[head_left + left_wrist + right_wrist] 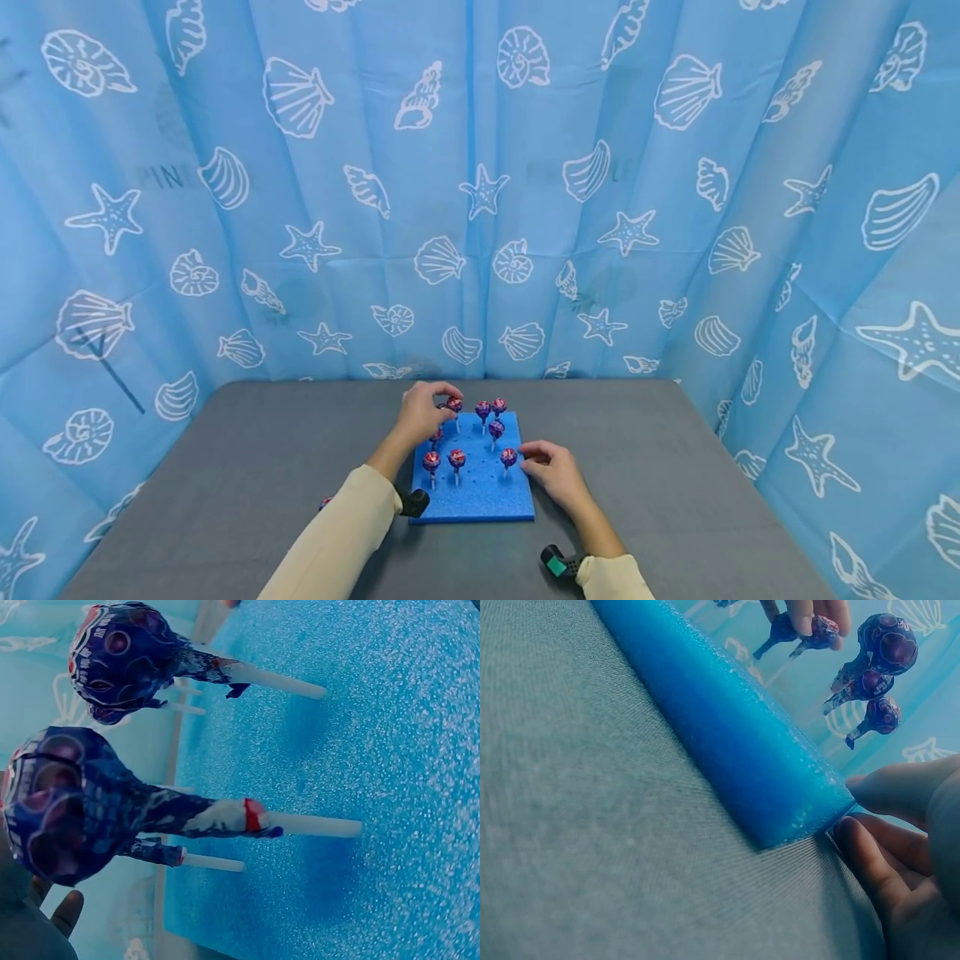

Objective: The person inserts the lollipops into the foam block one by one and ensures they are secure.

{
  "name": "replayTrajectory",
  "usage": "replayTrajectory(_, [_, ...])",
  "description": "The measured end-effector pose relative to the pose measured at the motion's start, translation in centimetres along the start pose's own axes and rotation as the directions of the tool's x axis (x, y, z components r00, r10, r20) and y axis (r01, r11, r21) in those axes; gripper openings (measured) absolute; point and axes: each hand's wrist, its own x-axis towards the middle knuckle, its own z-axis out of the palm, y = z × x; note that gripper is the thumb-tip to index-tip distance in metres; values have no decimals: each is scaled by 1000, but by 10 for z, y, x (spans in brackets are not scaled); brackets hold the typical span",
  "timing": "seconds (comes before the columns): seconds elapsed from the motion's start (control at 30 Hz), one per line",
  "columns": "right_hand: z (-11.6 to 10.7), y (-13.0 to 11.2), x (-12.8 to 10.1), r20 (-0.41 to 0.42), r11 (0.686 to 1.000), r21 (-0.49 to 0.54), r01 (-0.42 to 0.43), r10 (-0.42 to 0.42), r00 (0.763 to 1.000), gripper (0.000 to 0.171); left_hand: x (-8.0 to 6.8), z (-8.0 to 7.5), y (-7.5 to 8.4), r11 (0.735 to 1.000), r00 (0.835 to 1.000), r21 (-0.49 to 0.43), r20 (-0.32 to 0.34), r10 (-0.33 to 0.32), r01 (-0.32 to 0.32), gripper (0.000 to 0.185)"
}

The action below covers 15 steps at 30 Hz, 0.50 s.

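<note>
1. We are finding a blue foam board (480, 492) lying flat on a grey table (225, 467), near its middle, with blue shell-print curtains (480, 183) hanging behind and to both sides.
2. We are counting several wrapped lollipops standing upright by their sticks in the board; a purple lollipop (497, 428) is standing near the board's centre.
3. The left hand (422, 410) is reaching over the board's far left corner, thumb and forefinger closed together on the head of a red lollipop (454, 405) that is standing there.
4. The left wrist view is showing two lollipops close up, sticks sunk into the foam.
5. The right hand (553, 473) is resting on the table at the board's right edge, fingers relaxed and slightly bent, fingertips (859, 844) touching the foam's near corner; it is gripping nothing.
6. One more lollipop (325, 503) is lying on the table, left of the board, beside the left sleeve (337, 533).
</note>
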Motion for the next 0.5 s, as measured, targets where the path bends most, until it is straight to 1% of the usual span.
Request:
replayTrajectory(0.17, [0,0,0,5,1000,4,1,-1,1000,16,1,1,-1,1000,1000,12,-10,3,-3,22])
replayTrajectory(0.37, [0,0,0,-3,1000,2,-4,4,1000,16,1,0,-2,998,999,49,-11,36,-36,22])
replayTrajectory(0.5, [1,1,0,-11,1000,-6,-6,6,1000,17,1,1,-3,996,999,83,7,33,-33,21])
